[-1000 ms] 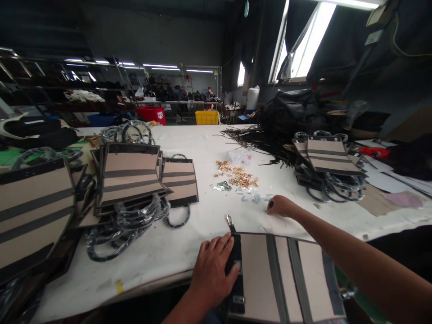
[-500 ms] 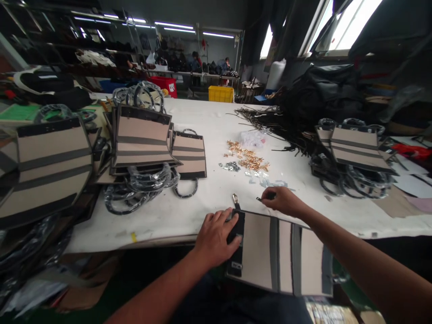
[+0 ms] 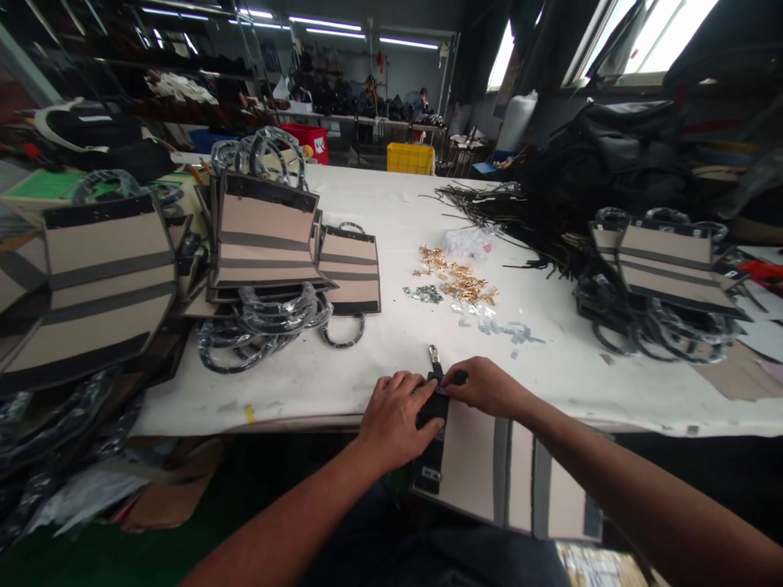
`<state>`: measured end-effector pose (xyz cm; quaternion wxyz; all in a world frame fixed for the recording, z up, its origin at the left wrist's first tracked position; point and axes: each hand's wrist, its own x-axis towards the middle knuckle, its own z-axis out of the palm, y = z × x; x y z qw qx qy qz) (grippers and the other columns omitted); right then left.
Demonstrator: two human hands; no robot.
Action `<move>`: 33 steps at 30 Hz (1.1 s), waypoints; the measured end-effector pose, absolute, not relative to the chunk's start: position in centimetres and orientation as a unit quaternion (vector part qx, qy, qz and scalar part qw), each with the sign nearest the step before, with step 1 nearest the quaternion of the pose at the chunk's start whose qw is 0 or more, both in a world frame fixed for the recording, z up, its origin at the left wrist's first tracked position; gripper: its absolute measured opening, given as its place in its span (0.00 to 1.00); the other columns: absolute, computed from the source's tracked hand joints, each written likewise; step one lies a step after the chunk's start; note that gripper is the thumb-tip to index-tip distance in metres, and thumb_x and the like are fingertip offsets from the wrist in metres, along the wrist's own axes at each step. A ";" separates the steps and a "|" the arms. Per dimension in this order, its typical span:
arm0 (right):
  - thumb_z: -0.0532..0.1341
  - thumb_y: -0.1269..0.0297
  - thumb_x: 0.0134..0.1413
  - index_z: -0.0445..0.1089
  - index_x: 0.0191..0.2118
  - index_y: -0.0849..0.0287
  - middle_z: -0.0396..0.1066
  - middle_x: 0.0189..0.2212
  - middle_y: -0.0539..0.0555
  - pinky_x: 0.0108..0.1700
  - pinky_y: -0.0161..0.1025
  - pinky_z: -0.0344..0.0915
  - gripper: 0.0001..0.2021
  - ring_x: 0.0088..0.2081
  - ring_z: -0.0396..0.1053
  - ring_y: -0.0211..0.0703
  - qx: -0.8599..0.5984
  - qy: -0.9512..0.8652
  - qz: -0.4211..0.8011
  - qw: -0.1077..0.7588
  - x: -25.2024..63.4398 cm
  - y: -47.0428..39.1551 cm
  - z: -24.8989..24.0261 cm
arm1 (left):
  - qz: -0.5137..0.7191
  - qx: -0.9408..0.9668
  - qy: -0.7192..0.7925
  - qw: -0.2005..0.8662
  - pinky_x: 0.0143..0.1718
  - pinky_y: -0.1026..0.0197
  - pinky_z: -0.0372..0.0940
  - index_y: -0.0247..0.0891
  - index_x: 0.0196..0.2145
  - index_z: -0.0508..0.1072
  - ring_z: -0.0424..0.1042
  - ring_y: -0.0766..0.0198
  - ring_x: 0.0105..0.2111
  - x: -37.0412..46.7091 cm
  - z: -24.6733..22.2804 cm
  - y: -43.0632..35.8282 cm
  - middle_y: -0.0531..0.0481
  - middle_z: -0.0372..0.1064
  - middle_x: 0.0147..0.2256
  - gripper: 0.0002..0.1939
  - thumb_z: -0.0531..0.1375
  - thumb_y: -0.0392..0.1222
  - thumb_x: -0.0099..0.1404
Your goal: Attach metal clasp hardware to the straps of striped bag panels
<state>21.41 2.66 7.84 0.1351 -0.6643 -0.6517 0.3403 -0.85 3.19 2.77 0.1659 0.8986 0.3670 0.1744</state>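
A beige bag panel (image 3: 468,465) with grey bands lies at the table's near edge, its black end strip (image 3: 433,444) on the left. My left hand (image 3: 397,420) rests on that strip, fingers stretched and apart, pressing it down. At the strip's upper end my right hand (image 3: 486,387) is closed in a pinch; what its fingertips hold is too small and covered to name. A dark strap with a gold-coloured metal clasp (image 3: 434,355) sticks out past the panel's top edge. A small metal plate (image 3: 431,473) shows low on the black strip.
Gold-coloured metal fittings (image 3: 462,281), silver pieces (image 3: 424,293) and thin flat plates (image 3: 514,330) lie beyond my hands. Stacked bag panels (image 3: 263,224) with wrapped ring handles stand left; another stack (image 3: 664,257) is right. Dark straps (image 3: 489,208) pile behind. People work far back.
My right hand has moved left and down, from beside the panel onto the black strip's upper end. My left hand stays on the strip. The view has shifted slightly.
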 end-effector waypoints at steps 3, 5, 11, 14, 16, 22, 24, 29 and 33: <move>0.65 0.63 0.53 0.84 0.37 0.57 0.80 0.28 0.50 0.33 0.34 0.65 0.10 0.29 0.73 0.41 -0.675 -0.642 0.335 0.143 21.4 2.8 7.3 | 0.180 0.897 0.367 0.170 0.57 0.44 0.61 0.45 0.64 0.71 0.67 0.48 0.57 -0.8 2.7 3.2 0.46 0.73 0.56 0.32 0.68 0.52 0.65; 0.65 0.64 0.52 0.84 0.37 0.56 0.81 0.29 0.50 0.35 0.34 0.65 0.10 0.31 0.74 0.41 -0.678 -0.643 0.329 0.141 21.5 2.9 7.2 | 0.182 0.896 0.368 0.170 0.56 0.44 0.61 0.45 0.64 0.71 0.67 0.48 0.57 -0.8 2.7 3.3 0.45 0.73 0.55 0.31 0.68 0.51 0.65; 0.65 0.64 0.52 0.84 0.37 0.53 0.82 0.33 0.50 0.38 0.36 0.65 0.09 0.35 0.77 0.44 -0.690 -0.654 0.289 0.109 21.0 2.8 7.4 | 0.183 0.896 0.366 0.173 0.56 0.44 0.61 0.45 0.63 0.72 0.68 0.48 0.56 -0.9 2.8 3.2 0.45 0.74 0.55 0.30 0.67 0.50 0.66; 0.66 0.61 0.54 0.84 0.38 0.50 0.83 0.34 0.50 0.38 0.37 0.64 0.09 0.36 0.76 0.44 -0.700 -0.659 0.260 0.088 20.6 2.7 7.5 | 0.185 0.895 0.368 0.169 0.55 0.44 0.61 0.45 0.63 0.72 0.68 0.48 0.56 -0.9 2.8 3.2 0.45 0.74 0.55 0.29 0.67 0.50 0.66; 0.66 0.60 0.55 0.84 0.38 0.49 0.82 0.35 0.49 0.37 0.37 0.63 0.08 0.36 0.76 0.44 -0.700 -0.661 0.255 0.083 20.4 2.6 7.5 | 0.184 0.896 0.368 0.168 0.55 0.44 0.61 0.46 0.63 0.72 0.68 0.48 0.56 -0.8 2.8 3.2 0.46 0.74 0.55 0.29 0.68 0.50 0.66; 0.65 0.60 0.55 0.82 0.40 0.49 0.82 0.36 0.49 0.37 0.37 0.61 0.08 0.37 0.75 0.44 -0.706 -0.660 0.245 0.073 20.4 2.4 7.5 | 0.187 0.895 0.368 0.169 0.55 0.44 0.62 0.46 0.63 0.73 0.68 0.48 0.56 -0.9 2.9 3.2 0.46 0.74 0.55 0.29 0.67 0.49 0.66; 0.66 0.59 0.55 0.81 0.41 0.49 0.82 0.36 0.49 0.36 0.37 0.60 0.09 0.37 0.75 0.45 -0.716 -0.656 0.229 0.065 20.3 2.3 7.6 | 0.191 0.893 0.370 0.174 0.54 0.44 0.62 0.44 0.62 0.73 0.69 0.48 0.56 -0.9 2.9 3.4 0.46 0.75 0.55 0.28 0.67 0.49 0.66; 0.65 0.59 0.56 0.81 0.39 0.50 0.82 0.35 0.50 0.36 0.37 0.59 0.07 0.36 0.74 0.45 -0.724 -0.649 0.225 0.062 20.4 2.1 7.4 | 0.190 0.873 0.402 0.202 0.52 0.48 0.65 0.42 0.60 0.74 0.72 0.49 0.53 -0.1 3.6 4.2 0.46 0.78 0.50 0.25 0.66 0.46 0.67; 0.66 0.61 0.55 0.82 0.37 0.51 0.81 0.34 0.50 0.37 0.36 0.61 0.07 0.36 0.74 0.44 -0.714 -0.647 0.254 0.088 20.8 2.3 7.2 | 0.124 0.856 0.444 0.234 0.48 0.51 0.65 0.42 0.57 0.75 0.76 0.48 0.47 1.2 4.9 5.5 0.46 0.80 0.43 0.21 0.64 0.45 0.67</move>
